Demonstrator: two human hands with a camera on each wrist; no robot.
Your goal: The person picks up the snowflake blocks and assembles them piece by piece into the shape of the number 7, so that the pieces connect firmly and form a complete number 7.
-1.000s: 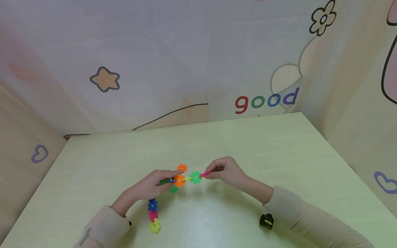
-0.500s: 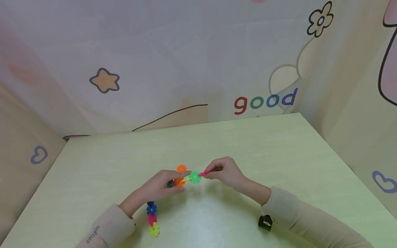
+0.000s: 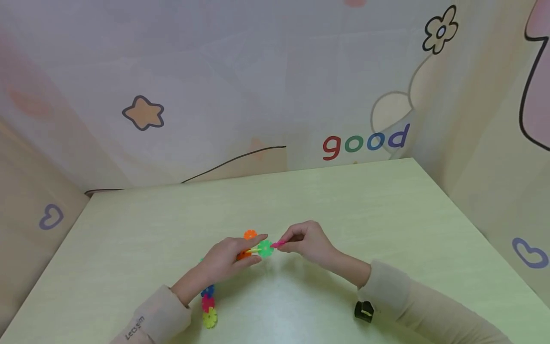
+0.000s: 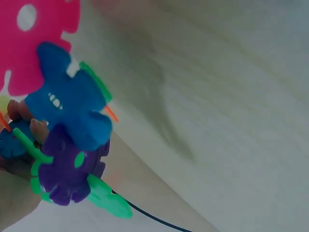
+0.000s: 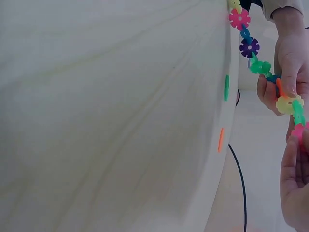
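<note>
A chain of slotted plastic snowflake discs runs between the two hands. My left hand grips it near an orange disc, thumb and forefinger reaching towards a light green disc. At the chain's right end my right hand pinches a pink disc, which meets the green one. From below the left hand hang a blue disc, another pink disc and a yellow disc. In the left wrist view a purple disc joins green ones; the left palm hides part of the chain in the head view.
A loose orange disc lies on the pale table behind the left fingers. The right wrist view shows a loose green disc edge-on. A black device sits under the right sleeve. Printed cloth walls enclose the table.
The left hand has slid right along the chain, from around the blue and orange discs towards the light green disc. The right hand keeps its pinch on the pink disc, shifting slightly left.
</note>
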